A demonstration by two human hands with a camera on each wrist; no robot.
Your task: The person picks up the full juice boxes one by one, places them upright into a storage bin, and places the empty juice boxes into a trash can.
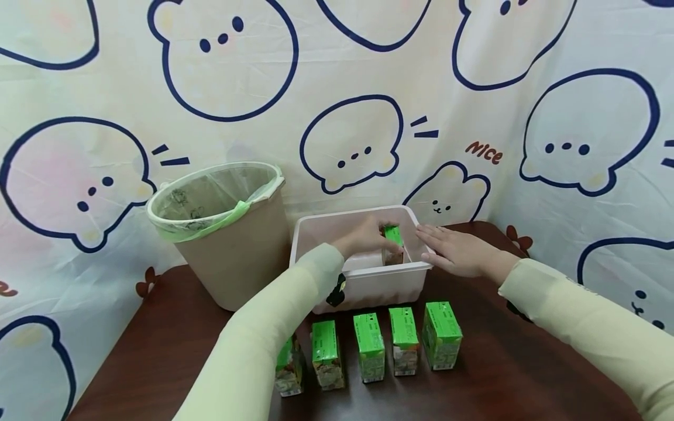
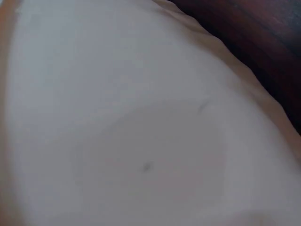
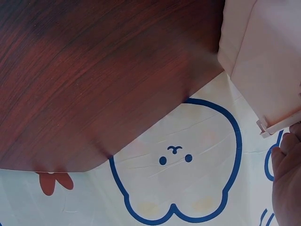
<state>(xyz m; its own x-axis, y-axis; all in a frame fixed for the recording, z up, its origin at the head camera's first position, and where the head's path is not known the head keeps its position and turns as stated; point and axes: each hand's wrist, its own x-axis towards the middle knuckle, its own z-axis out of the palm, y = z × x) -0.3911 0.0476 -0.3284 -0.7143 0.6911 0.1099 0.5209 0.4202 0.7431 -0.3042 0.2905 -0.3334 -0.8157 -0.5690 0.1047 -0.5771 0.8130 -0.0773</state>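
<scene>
Inside the white plastic bin (image 1: 376,290), my left hand (image 1: 363,237) grips a small green-topped carton (image 1: 392,234) near the bin's right end. The carton stands upright, its left side partly covered by the fingers. My right hand (image 1: 460,251) lies with straight fingers against the right rim of the bin. In the right wrist view, part of the right hand (image 3: 288,183) shows at the bin's rim. A pale, blurred surface fills most of the left wrist view, and the left hand is out of sight there.
Several green-topped cartons (image 1: 370,345) stand in a row on the dark wooden table (image 1: 174,345) in front of the bin. To the left stands a tall beige trash can (image 1: 247,251) with a liner. A cartoon-printed cloth (image 1: 347,70) hangs behind.
</scene>
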